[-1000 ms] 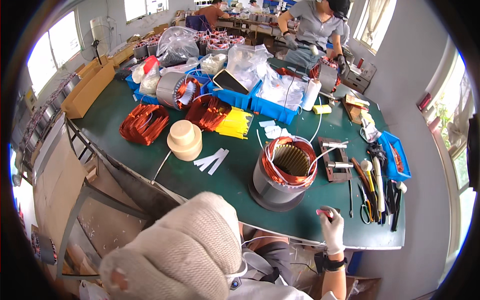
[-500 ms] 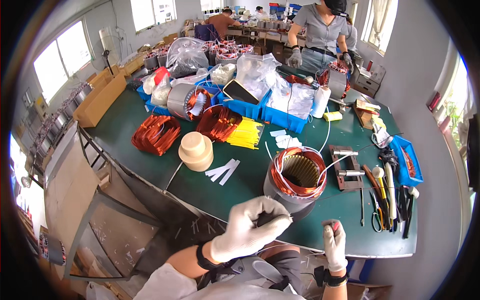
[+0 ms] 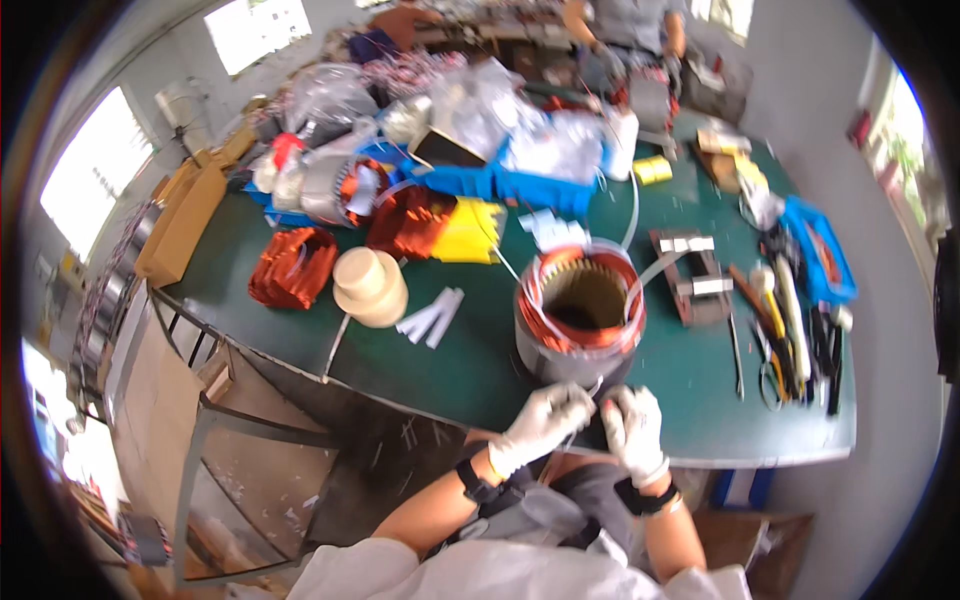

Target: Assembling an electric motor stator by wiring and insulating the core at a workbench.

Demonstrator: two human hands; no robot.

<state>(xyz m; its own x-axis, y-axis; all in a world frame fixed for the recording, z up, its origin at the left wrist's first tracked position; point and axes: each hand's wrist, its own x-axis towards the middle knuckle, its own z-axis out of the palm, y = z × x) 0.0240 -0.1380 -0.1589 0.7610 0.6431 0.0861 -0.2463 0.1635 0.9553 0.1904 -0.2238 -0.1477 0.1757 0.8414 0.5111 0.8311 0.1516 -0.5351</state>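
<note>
Stator [image 3: 577, 350], axis vertical, bore [image 3: 585, 305] upward; left hand [image 3: 546, 420] pinched on white cord [image 3: 598, 385], right hand [image 3: 634, 426] grip unclear

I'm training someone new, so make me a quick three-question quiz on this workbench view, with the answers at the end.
1. True or false: the left hand and the right hand both wear white gloves.
2. Multiple choice: what stands just left of the loose white strips?
A) a pair of scissors
B) a cream stepped cylinder
C) a white roll
3. Fill in the blank: the metal frame lies to the ___ of the stator in front of the hands.

Key: 1. True. 2. B. 3. Right.
</note>
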